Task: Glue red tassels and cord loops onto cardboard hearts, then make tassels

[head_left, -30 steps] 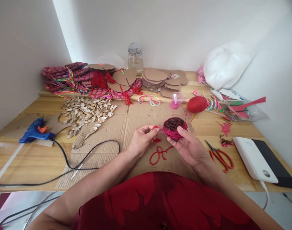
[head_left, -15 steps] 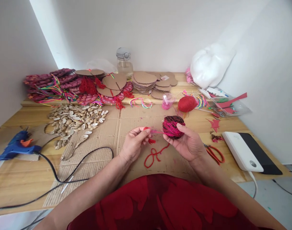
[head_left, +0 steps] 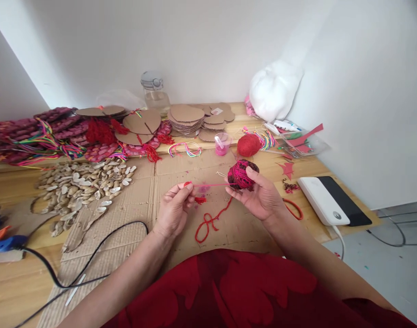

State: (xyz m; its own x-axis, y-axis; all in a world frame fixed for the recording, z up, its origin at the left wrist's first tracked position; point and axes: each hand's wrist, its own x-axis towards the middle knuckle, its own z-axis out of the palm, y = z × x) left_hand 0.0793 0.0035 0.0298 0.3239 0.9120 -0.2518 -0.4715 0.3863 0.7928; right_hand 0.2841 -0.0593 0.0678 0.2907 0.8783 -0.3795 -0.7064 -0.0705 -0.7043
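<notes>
My right hand point(head_left: 259, 196) is closed around a ball of magenta and dark brown yarn point(head_left: 241, 175). From the ball a magenta strand point(head_left: 210, 185) runs taut across to my left hand point(head_left: 176, 205), whose thumb and fingers pinch its end along with a small red bit, perhaps yarn. A short red tassel-like tuft point(head_left: 200, 200) shows just right of the left fingers. Below, a loose length of red yarn point(head_left: 203, 230) lies looped on the cardboard sheet point(head_left: 181, 239).
Peanut shells point(head_left: 88, 180) are heaped at left, near a blue glue gun point(head_left: 6, 243) with a black cord. Cardboard pieces point(head_left: 186, 114), a pink-stained cup point(head_left: 222, 145) and a red yarn ball point(head_left: 248, 145) line the back. At right lies a white power bank point(head_left: 317, 200).
My left hand has drawn away leftward from the yarn ball, so more strand stretches between my hands. The whole view has turned to the right.
</notes>
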